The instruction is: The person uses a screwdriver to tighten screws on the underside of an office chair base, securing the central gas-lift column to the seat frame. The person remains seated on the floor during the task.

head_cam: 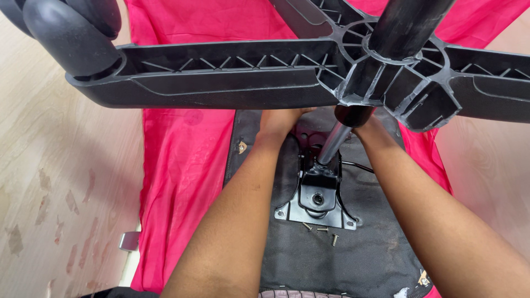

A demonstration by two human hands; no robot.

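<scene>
Nearest to me, my two forearms run up from the bottom edge of the view over the black fabric underside of an upturned chair seat (364, 259), which lies on a red cloth (182, 165) spread across the pale wooden floor (49, 165). Just beyond my elbows, three small loose screws (323, 232) lie on the black fabric, close to the near edge of the black metal mounting plate (317, 201). That plate sits flat on the seat, and a silver gas-lift column (334, 144) rises out of its middle, tilting up towards me.

Farther on, my left hand (279, 122) reaches to the far side of the plate, and my right hand (371, 128) sits just beside the upper end of the column. Both are largely hidden under the base, so I cannot tell whether either one is gripping anything; the right hand may be touching the column's dark collar, though the view there is poor.

Above and in front of everything hangs the black plastic star base (221, 72), its ribbed arms spreading left and right from the hub on the column, with a black castor wheel (69, 33) at the top left corner. A small grey metal piece (130, 241) lies at the cloth's left edge on the floor. I can see no packages or labels.
</scene>
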